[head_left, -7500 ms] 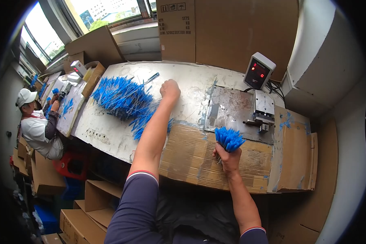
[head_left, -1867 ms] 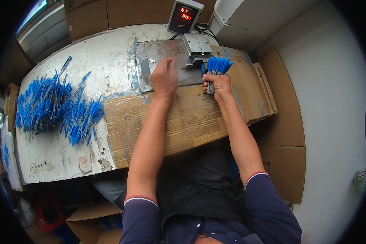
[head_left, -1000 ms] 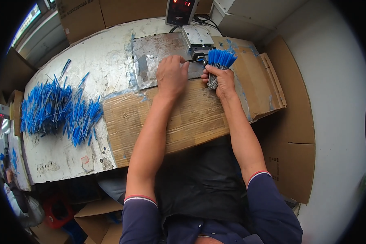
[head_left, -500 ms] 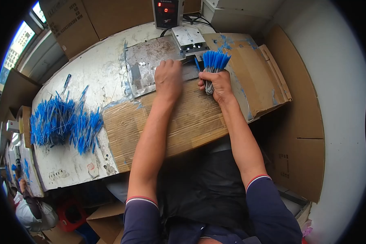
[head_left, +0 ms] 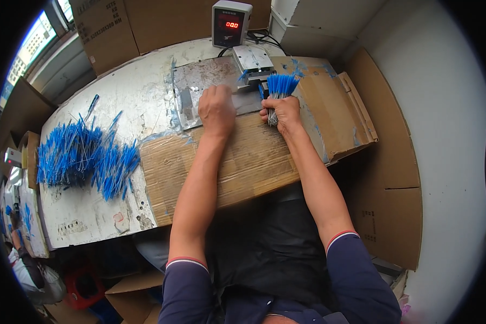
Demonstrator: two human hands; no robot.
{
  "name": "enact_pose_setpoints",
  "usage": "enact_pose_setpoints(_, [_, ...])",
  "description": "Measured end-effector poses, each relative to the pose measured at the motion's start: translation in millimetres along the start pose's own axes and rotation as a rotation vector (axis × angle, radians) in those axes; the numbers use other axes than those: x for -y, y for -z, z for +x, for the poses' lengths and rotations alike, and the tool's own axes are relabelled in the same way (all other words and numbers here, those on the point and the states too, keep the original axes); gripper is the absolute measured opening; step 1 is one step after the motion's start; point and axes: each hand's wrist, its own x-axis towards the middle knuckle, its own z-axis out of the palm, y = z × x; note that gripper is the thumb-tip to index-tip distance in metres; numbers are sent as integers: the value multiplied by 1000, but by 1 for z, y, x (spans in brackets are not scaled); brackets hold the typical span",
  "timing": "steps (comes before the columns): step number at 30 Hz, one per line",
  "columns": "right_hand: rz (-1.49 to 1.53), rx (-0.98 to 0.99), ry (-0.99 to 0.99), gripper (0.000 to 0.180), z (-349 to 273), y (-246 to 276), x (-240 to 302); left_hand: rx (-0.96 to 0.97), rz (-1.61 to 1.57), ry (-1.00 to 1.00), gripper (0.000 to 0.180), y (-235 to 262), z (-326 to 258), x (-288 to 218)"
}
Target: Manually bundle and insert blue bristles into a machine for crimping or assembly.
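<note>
My right hand is wrapped round an upright bundle of thin pale stems with blue upper ends. The bundle's pale lower ends stick out below the fist. My left hand hovers by the metal plate, fingers curled and its thumb side blurred. Whatever those fingers may hold is hidden. Between and beyond my hands is a small metal machine with a slot at its front. A bit of blue shows at the slot's left.
Loose blue-and-pale stems lie heaped on the left of the white table. A digital display box stands behind the machine. Flattened cardboard covers the front edge; more cardboard lies at right. Another person sits far left.
My left hand has moved slightly left, away from the machine. The bundle stays in my right hand. The red digits on the display differ, and the whole view has shifted a little.
</note>
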Motion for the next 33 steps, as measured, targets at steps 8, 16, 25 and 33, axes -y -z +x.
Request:
enact_pose_setpoints(8, [-77, -75, 1, 8, 5, -9, -1, -63, -82, 64, 8, 0, 3, 0])
enact_pose_setpoints(16, [46, -62, 36, 11, 3, -10, -4, -54, -128, 9, 8, -1, 2, -4])
enact_pose_setpoints(25, [250, 44, -44, 11, 1, -1, -6, 156, -230, 87, 11, -5, -4, -9])
enact_pose_setpoints(33, [274, -87, 17, 11, -7, -16, -13, 274, -276, 211, 12, -11, -7, -20])
